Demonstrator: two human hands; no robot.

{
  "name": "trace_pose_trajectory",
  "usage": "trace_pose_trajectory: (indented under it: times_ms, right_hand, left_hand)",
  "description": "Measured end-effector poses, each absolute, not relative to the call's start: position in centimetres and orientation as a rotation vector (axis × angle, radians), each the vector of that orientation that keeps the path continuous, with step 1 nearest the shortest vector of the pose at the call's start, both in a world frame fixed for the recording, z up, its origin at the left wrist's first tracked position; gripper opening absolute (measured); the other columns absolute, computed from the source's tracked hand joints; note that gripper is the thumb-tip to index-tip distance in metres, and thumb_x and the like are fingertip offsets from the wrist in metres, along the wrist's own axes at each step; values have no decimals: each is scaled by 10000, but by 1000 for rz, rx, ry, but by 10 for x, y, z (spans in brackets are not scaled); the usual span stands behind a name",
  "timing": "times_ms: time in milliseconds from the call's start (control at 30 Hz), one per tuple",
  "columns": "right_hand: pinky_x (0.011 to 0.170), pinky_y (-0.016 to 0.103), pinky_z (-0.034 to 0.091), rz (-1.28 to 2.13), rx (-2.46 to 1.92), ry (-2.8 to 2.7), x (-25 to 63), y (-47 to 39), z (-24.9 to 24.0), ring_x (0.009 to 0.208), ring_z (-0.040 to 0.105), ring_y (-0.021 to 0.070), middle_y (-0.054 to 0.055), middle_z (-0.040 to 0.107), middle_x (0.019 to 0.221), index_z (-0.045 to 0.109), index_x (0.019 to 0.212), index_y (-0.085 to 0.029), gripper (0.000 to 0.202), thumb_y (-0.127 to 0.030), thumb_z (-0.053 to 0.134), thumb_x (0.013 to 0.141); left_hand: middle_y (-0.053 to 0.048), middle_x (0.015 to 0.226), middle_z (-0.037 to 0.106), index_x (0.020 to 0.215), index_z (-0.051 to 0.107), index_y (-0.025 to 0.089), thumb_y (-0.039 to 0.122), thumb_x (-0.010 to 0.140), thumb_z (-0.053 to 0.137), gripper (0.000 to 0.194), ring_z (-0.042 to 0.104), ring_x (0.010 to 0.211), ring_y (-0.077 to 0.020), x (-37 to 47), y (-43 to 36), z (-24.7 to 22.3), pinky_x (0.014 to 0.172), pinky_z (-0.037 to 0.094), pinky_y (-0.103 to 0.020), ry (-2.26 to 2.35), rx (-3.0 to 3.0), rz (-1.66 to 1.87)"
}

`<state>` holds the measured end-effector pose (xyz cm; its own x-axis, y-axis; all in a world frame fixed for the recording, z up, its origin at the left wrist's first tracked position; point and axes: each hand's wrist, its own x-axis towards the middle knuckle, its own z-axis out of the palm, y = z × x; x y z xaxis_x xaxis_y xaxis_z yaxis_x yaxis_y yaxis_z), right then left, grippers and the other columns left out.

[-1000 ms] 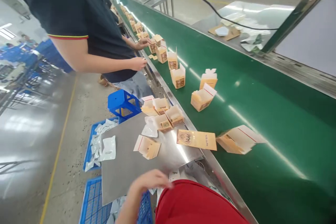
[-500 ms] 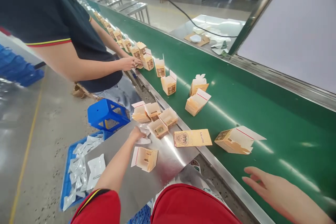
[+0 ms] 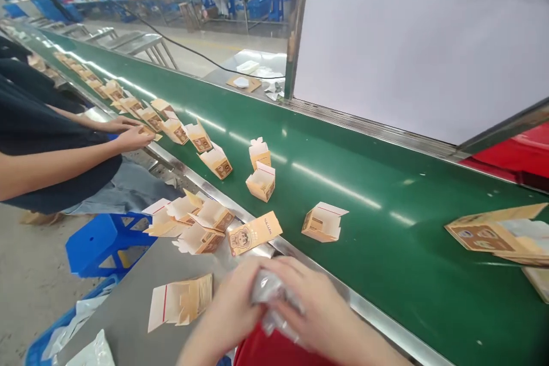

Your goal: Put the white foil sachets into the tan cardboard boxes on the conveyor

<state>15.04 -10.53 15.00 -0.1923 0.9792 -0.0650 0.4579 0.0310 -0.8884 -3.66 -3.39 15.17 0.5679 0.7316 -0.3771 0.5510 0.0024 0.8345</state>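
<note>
Both my left hand (image 3: 234, 303) and my right hand (image 3: 311, 303) are closed around a crinkled silvery plastic pouch (image 3: 270, 291) in front of my body. Motion blurs it, and my fingers cover part of it. Just beyond lies a closed flat carton (image 3: 255, 233) with a cartoon figure, across the table's edge and the belt's rail. Several open cartons (image 3: 201, 237) are bunched to its left on the metal table. One more open carton (image 3: 182, 300) lies to the left of my left hand. An open carton (image 3: 323, 222) sits on the green belt beyond my right hand.
The green conveyor belt (image 3: 364, 177) carries several more open cartons, one (image 3: 501, 234) at far right. A co-worker's hands (image 3: 135, 134) handle a carton at left. A blue stool (image 3: 98, 243) and a blue crate (image 3: 36, 349) of white pouches stand beside the metal table (image 3: 128, 280).
My left hand has brought the pouch from the table to my front, and my right hand has come in from the belt to grip it. The view has turned right.
</note>
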Motion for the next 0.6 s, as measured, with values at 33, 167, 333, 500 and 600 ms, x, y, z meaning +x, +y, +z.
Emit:
trace_pose_trajectory:
  times_ms: [33,167,333,500,600]
  right_hand:
    - [850,297,509,1036,-1542,-1618,164,-112,144,977,607,187,42,603,1154,627,1105,-256,301,-238,531,820]
    - [772,327,534,287,-1974,-1122,234,-139,121,870,635,229,60,661,1009,655,905,-220,204,-381,579,804]
    - [904,372,490,16,-2192,-1387,280,-141,75,1033,590,246,94,623,1136,583,1140,-171,338,-135,507,813]
    - [1009,422,410,1021,-2022,-2210,308,-107,41,1296,337,332,200,329,1420,441,1334,-78,788,-80,617,565]
    - [914,360,479,1211,-1878,-2231,324,-81,46,1153,509,308,144,497,1299,473,1312,-144,815,-240,691,533]
  left_hand:
    - [9,1107,631,1094,599,340,147,604,611,527,579,1043,-245,-6,-39,139,955,437,-431,1077,1621,259]
    - [-89,1316,486,1288,420,244,247,613,705,733,439,1250,-264,61,-48,77,1086,306,-432,1131,1381,592]
    - [-150,1444,295,1381,251,193,226,466,808,1071,270,1359,-301,120,-66,-2,1122,238,-460,1137,1407,477]
    - [-92,1355,431,1328,344,227,197,541,778,899,405,1272,-248,161,-71,-35,1080,330,-420,989,1508,506]
    - [-83,1340,462,1328,353,247,212,595,751,835,449,1234,-240,162,-68,-35,1048,373,-418,968,1531,465]
